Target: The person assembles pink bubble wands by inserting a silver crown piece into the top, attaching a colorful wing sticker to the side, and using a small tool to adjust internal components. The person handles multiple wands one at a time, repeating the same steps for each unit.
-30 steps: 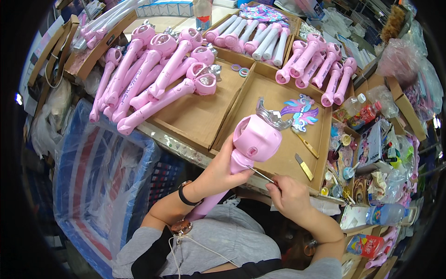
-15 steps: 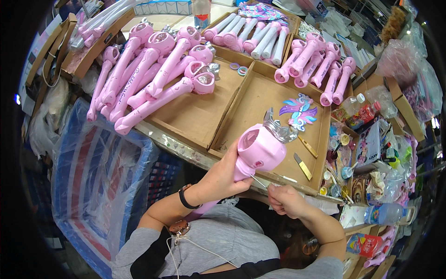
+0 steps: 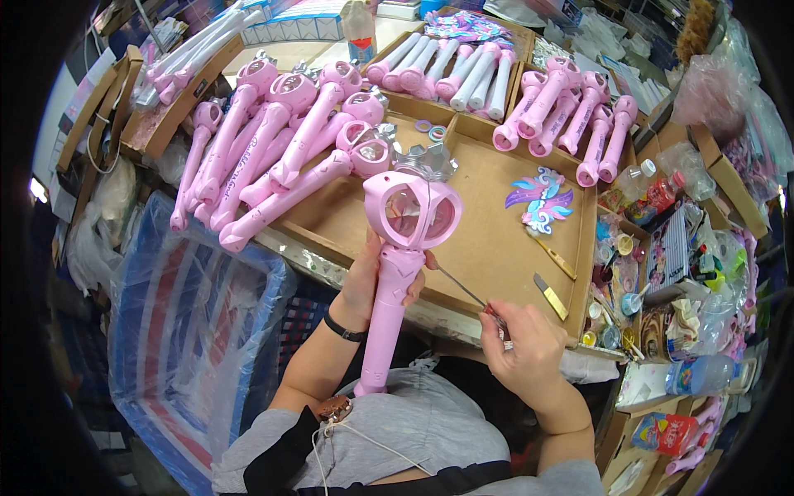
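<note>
The pink wand sits in our left hand, whose grip wraps the neck just below the round head. Our right hand pinches a thin metal tool aimed at that neck; we cannot quite tell whether its tip touches. Beyond both grips lies a cardboard tray, with more wands piled leftward.

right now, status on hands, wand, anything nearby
Left grip around pink wand, just below its head. Right grip on thin metal-shafted tool. Cutter and purple-blue cutout in cardboard tray beyond.
</note>
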The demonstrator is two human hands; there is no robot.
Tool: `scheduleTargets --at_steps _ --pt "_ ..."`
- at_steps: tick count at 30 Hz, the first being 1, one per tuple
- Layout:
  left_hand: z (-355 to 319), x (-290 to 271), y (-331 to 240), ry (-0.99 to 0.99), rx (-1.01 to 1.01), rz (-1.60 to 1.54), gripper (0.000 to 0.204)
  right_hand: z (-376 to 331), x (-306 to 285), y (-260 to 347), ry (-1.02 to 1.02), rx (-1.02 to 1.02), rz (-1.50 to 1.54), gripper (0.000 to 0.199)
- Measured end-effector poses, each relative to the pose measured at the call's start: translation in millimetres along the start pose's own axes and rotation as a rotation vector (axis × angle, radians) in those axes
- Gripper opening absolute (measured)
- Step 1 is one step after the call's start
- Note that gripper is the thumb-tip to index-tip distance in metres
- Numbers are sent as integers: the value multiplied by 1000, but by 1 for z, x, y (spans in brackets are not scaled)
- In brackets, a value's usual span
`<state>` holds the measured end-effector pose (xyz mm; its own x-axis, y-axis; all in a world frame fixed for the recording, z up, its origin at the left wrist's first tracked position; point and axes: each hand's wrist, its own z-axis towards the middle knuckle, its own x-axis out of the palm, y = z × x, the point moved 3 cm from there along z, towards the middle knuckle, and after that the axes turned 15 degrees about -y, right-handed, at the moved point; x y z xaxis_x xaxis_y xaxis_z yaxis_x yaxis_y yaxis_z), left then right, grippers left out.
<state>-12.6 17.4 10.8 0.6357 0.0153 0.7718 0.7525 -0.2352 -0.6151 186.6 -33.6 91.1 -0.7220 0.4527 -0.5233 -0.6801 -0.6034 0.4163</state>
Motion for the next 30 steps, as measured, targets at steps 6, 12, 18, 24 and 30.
scheduleTargets --at_steps 6,12,18,24,30 --pt "-2 0 3 21 -8 11 71 3 1 2 13 13 -14 17" --pt "-8 4 5 4 28 211 66 8 1 -1 18 -79 -107 12" --pt "-23 6 5 -57 160 382 65 -11 10 -23 106 224 212 8" --pt "-28 11 6 -46 300 480 66 -36 26 -49 319 975 601 19" --pt "-30 13 4 -90 302 480 66 -24 17 -29 59 85 93 16"
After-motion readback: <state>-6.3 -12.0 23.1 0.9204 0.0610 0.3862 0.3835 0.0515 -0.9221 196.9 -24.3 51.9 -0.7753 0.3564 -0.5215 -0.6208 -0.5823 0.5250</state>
